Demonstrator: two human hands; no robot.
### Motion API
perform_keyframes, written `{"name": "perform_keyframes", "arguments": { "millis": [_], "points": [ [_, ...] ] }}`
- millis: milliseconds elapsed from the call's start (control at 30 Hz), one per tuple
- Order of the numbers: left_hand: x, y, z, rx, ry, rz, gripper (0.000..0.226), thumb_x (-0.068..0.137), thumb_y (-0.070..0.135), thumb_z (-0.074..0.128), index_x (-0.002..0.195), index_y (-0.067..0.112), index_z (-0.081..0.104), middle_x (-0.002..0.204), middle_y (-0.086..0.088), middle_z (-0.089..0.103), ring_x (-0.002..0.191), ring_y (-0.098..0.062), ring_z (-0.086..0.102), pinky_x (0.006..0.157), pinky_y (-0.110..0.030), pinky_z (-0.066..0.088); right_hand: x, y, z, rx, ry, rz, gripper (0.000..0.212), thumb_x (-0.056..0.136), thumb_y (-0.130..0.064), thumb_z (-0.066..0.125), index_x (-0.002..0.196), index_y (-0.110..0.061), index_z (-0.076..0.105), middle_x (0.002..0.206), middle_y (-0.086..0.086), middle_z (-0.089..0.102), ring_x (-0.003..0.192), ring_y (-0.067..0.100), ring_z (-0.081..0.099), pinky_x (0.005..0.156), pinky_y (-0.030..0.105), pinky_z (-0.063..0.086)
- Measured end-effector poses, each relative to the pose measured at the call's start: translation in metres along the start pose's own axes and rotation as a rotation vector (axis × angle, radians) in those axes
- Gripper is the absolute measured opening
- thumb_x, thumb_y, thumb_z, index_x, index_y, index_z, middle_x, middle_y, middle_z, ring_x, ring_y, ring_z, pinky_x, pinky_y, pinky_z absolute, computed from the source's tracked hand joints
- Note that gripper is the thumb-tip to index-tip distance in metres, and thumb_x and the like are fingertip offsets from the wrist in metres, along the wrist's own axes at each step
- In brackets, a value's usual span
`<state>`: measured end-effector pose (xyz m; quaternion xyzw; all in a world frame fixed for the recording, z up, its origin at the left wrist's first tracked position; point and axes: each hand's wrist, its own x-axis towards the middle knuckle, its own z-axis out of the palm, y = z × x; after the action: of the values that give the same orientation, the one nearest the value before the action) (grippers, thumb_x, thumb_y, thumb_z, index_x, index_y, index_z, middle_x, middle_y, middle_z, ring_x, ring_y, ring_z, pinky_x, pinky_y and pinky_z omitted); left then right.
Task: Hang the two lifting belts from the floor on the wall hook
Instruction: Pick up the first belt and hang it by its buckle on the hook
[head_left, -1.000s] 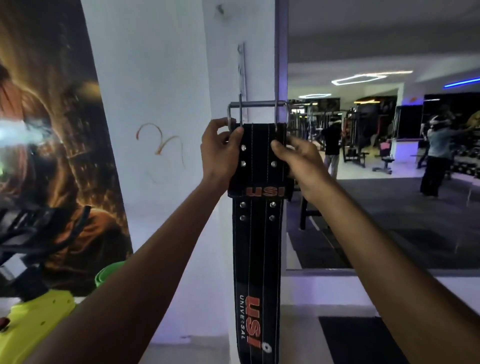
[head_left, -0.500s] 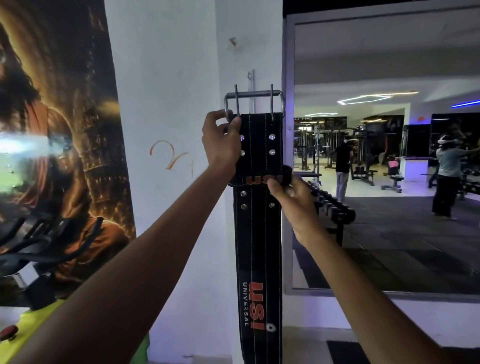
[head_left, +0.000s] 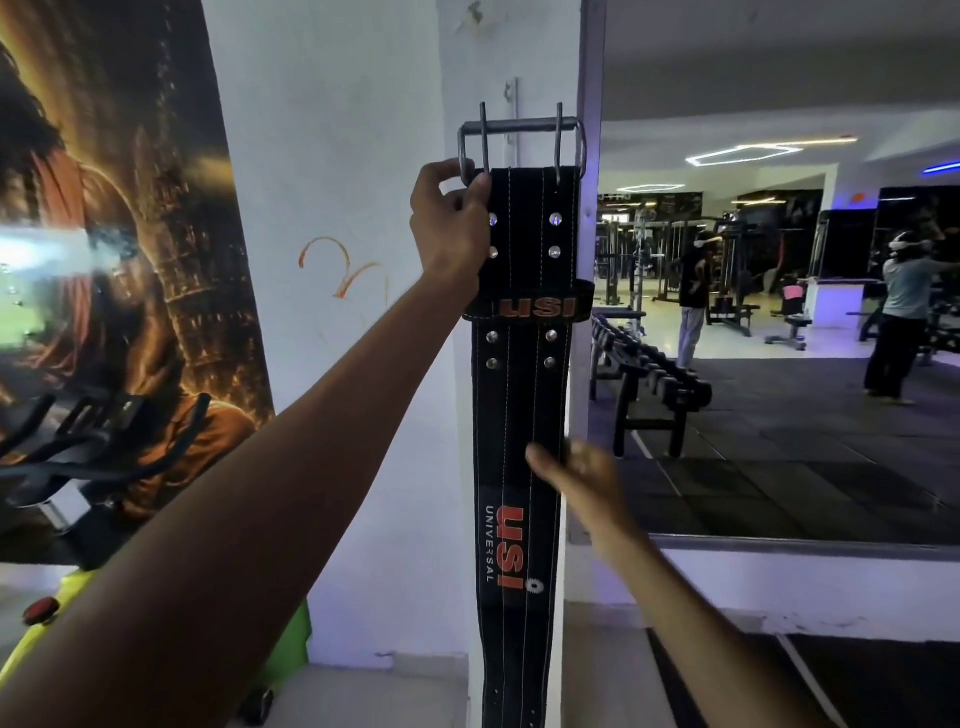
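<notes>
A black lifting belt (head_left: 519, 415) with red USI lettering hangs straight down against the white wall corner. Its metal buckle (head_left: 522, 127) sits at the top, level with a thin wall hook strip (head_left: 513, 98); whether the buckle rests on the hook I cannot tell. My left hand (head_left: 449, 223) grips the belt's upper left edge and the buckle's left corner. My right hand (head_left: 576, 470) is lower, blurred, just right of the strap, fingers loosely curled with nothing in them. A second belt is not in view.
A large mirror (head_left: 779, 260) fills the wall to the right, with a dumbbell rack (head_left: 649, 374) and people reflected. A dark poster (head_left: 114, 234) covers the left wall. A yellow-green exercise bike (head_left: 67, 467) stands at the lower left.
My right hand has let go of the belt's keeper loop and dropped lower beside the strap. My left hand keeps its hold near the buckle, which now stands a little higher.
</notes>
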<state>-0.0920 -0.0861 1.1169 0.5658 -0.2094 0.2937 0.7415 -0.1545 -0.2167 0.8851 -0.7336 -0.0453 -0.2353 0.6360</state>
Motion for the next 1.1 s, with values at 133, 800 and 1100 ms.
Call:
{"name": "perform_keyframes", "arguments": {
  "millis": [133, 800, 1100],
  "points": [
    [0.003, -0.001, 0.000, -0.025, -0.005, -0.009, 0.010, 0.097, 0.015, 0.061, 0.104, 0.019, 0.055, 0.077, -0.007, 0.066, 0.067, -0.022, 0.060, 0.059, -0.035, 0.051, 0.050, -0.071, -0.009, 0.184, 0.083, -0.147, 0.010, 0.083, -0.027, 0.076, 0.083, -0.018, 0.070, 0.078, -0.007, 0.071, 0.066, 0.000, 0.067, 0.066, 0.005, 0.050],
    [0.010, -0.014, -0.011, -0.056, -0.015, -0.056, 0.013, 0.098, 0.016, 0.061, 0.110, 0.016, 0.056, 0.080, -0.009, 0.068, 0.068, -0.022, 0.062, 0.064, -0.037, 0.057, 0.051, -0.062, -0.013, 0.279, 0.152, -0.044, 0.056, 0.091, -0.063, 0.045, 0.116, -0.017, 0.065, 0.094, 0.002, 0.072, 0.080, 0.015, 0.069, 0.064, 0.020, 0.057],
    [0.008, -0.014, -0.012, -0.062, -0.049, -0.058, 0.017, 0.098, 0.018, 0.061, 0.114, 0.014, 0.057, 0.082, -0.008, 0.070, 0.070, -0.022, 0.066, 0.064, -0.038, 0.057, 0.128, -0.211, 0.002, 0.048, 0.198, -0.307, 0.029, 0.093, -0.029, 0.065, 0.103, -0.002, 0.067, 0.085, -0.001, 0.065, 0.076, 0.009, 0.061, 0.079, 0.033, 0.058]
  ]
}}
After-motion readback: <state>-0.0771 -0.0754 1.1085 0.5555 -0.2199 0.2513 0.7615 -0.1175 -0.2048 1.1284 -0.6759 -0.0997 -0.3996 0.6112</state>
